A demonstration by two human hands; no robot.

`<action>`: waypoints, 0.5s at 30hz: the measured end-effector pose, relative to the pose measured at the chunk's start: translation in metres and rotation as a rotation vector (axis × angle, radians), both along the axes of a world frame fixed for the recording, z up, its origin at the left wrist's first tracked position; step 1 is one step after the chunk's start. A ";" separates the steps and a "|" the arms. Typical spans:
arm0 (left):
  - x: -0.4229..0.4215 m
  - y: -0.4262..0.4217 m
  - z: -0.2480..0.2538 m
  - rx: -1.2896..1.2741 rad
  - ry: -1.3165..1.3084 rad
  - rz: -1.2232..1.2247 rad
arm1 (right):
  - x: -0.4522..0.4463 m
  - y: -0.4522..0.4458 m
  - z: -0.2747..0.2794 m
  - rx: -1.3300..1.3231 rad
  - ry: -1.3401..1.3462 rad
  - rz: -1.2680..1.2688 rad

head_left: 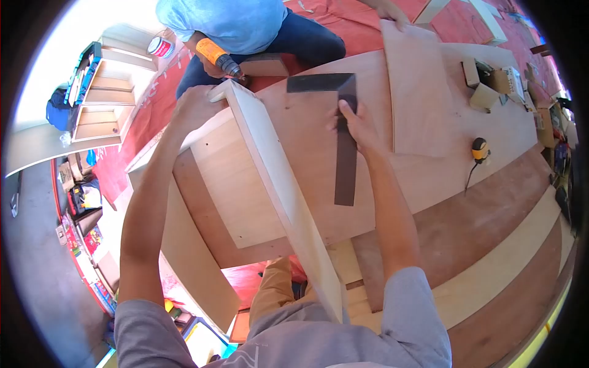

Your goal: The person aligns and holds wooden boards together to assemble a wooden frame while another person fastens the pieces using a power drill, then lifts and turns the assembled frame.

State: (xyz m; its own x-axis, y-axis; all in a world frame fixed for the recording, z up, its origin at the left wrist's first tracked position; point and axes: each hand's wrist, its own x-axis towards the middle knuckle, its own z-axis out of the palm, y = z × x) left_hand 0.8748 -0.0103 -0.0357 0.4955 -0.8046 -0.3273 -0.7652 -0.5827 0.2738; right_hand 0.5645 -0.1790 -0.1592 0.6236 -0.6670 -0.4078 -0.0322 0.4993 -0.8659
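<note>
My right hand [358,126] grips a dark L-shaped carpenter's square [345,165] by its long arm, held over the large plywood sheet. At the far end of a pale wooden frame [270,150], my left hand [199,103] is closed round the corner. The frame stands on edge, its near end close to my body. Inside it lies a light plywood panel [242,190] with small holes near its edges. Just beyond my left hand, a co-worker's hand holds an orange cordless drill [215,55] pointed toward the frame's corner.
The co-worker [230,27] kneels across from me, other hand on a plywood board [420,92]. A yellow-and-black tape measure [480,149] and an open cardboard box [481,86] sit on the large sheet [429,178]. Left are a wooden shelf unit [104,92] and a paint can [161,48].
</note>
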 end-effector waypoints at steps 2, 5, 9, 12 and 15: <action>0.001 0.001 -0.002 -0.037 -0.039 -0.039 | 0.020 0.003 -0.018 -0.017 -0.001 0.049; -0.009 -0.002 0.008 -0.013 -0.063 -0.012 | 0.038 0.001 -0.037 -0.258 -0.051 -0.030; -0.007 -0.005 0.007 0.027 -0.080 -0.024 | 0.043 -0.015 -0.058 -0.812 0.177 0.079; -0.012 -0.007 0.012 0.053 0.032 0.068 | 0.050 -0.010 -0.054 -0.878 0.232 0.114; -0.010 -0.005 0.008 0.033 -0.086 -0.025 | 0.046 -0.002 -0.044 -0.996 0.355 0.126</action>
